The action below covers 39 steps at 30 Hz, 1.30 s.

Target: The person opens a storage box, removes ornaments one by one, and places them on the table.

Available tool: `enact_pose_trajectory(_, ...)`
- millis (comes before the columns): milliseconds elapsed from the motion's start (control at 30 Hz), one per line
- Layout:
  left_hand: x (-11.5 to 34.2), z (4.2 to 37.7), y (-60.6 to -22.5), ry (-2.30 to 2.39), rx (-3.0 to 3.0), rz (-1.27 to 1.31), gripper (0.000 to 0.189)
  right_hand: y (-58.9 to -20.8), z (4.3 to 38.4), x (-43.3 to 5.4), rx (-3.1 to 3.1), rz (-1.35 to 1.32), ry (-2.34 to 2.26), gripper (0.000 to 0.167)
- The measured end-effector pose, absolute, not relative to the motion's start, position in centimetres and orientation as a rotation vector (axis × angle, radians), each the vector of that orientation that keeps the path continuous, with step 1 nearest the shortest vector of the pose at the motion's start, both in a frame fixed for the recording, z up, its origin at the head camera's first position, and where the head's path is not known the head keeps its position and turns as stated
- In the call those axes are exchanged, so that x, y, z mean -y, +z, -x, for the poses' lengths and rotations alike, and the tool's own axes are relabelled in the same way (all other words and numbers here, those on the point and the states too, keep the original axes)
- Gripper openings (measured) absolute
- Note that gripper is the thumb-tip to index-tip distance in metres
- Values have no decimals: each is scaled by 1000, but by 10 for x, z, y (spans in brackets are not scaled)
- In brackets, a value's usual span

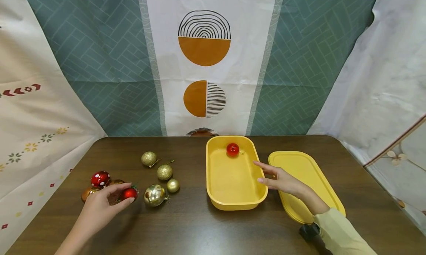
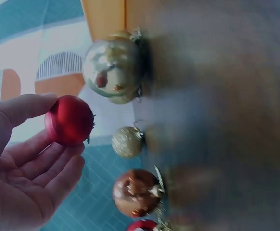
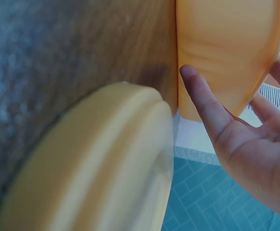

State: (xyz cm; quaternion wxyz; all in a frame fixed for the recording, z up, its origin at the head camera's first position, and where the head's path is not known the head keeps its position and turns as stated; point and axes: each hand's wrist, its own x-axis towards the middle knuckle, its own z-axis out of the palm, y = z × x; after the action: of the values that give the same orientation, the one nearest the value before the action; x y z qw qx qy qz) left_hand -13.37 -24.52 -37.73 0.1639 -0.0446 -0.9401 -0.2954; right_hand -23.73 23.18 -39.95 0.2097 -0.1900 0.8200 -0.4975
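My left hand (image 1: 101, 207) pinches a red Christmas ball (image 1: 129, 193) between thumb and fingers. In the left wrist view this red ball (image 2: 71, 120) shows matte, with the other fingers spread loosely below it. My right hand (image 1: 284, 180) is at the right rim of a yellow plastic box (image 1: 229, 206), its fingers relaxed and reaching over the edge. The right wrist view has the thumb alongside the outer wall of the box (image 3: 226, 53). Inside the box, near its far end, lies a shiny red ball (image 1: 232, 149).
Right of the box lies its yellow lid (image 1: 299, 166), partly under the right forearm. Several gold balls, among them a large shiny one (image 1: 154, 195), sit left of centre. A red ball with white dots (image 1: 100, 178) and copper balls (image 1: 89, 193) are beyond the left hand.
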Motion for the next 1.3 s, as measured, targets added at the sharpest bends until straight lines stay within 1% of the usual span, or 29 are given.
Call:
enact_pose_trajectory(267,260,126,-388,-941,2887,33,42,-398,237,-232,-2286,539,-1369,66)
enact_pose_trajectory(500,268,126,-396,-1031,3007,-21,46,-399,236,-232,-2272,536,-1380,65)
enact_pose_trajectory(1300,270,130,-402,-946,3074,-16,43,-398,236,-233,-2268,558,-1395,65)
